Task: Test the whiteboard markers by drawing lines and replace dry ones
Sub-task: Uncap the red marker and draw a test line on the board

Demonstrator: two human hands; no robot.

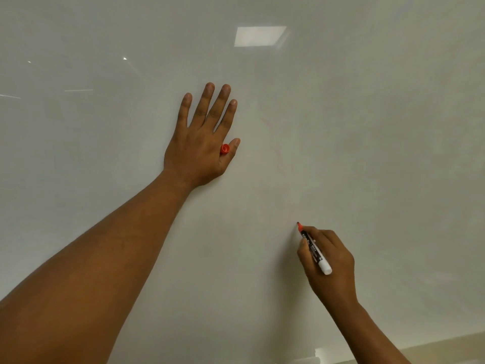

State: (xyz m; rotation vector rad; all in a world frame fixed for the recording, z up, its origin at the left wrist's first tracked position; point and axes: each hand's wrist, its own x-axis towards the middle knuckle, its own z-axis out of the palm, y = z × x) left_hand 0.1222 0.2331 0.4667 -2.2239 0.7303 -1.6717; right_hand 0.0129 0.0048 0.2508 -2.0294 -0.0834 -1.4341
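**Faint Red Trace, Marker Tip at the Board**

While pressed flat against the whiteboard (367,127) with four fingers straight and slightly spread, left hand (199,143) bracing, red cap (224,148) tucked between thumb and the base of the forefinger. Lower right, right hand (328,258) curled round the marker (313,249), pinching the white barrel between thumb and forefinger, other fingers folded behind it.

Likely trouble from here: only a very pale reddish arc (275,151) visible on the board, curving down from beside the left hand toward the tip. Easy to misjudge as a dry marker when light pressure or a shallow tip angle could equally be the cause; equally easy to pass a failing marker on so faint a mark against a glossy surface full of ceiling-light glare (259,36). Also a risk of the cap slipping from that loose pinch if the left hand shifts or lifts, and of the exposed tip drying further if left uncapped long.

Marker position relative to the fingers: red tip (299,226) pointing up and left, projecting clear of the fingertips and touching or very nearly touching the board, contact not certain. Barrel running diagonally down and right across the fingers, its blunt white end jutting out over the back of the hand. Cap well apart from the marker, up at the other hand.
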